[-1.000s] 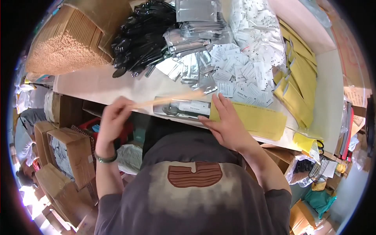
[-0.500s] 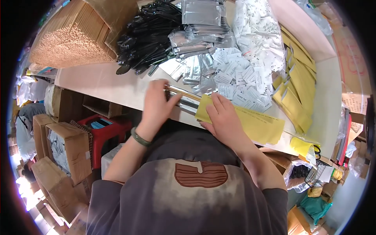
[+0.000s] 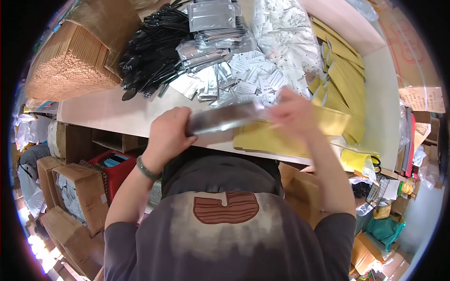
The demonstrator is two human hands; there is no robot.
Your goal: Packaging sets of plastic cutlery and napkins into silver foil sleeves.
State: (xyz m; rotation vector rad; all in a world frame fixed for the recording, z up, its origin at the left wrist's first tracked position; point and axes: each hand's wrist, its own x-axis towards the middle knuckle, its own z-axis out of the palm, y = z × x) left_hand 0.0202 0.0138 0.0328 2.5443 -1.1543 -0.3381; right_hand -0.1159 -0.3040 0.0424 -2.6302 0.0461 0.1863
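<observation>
Over the table edge [image 3: 117, 122], your left hand [image 3: 168, 133] now pinches the silver pouch [image 3: 225, 119] lifted off the yellow envelope [image 3: 276, 138], while your blurred right hand [image 3: 293, 112] grips its far end.

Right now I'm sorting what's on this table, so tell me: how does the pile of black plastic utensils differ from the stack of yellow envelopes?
The black plastic utensils are dark, thin and glossy, lying in a loose tangled heap; the yellow envelopes are flat, wide and matte, laid in an overlapping row. The utensils sit at the table's far left, the envelopes along its right side. Both rest on the same pale table, out of either hand's grasp.
</observation>
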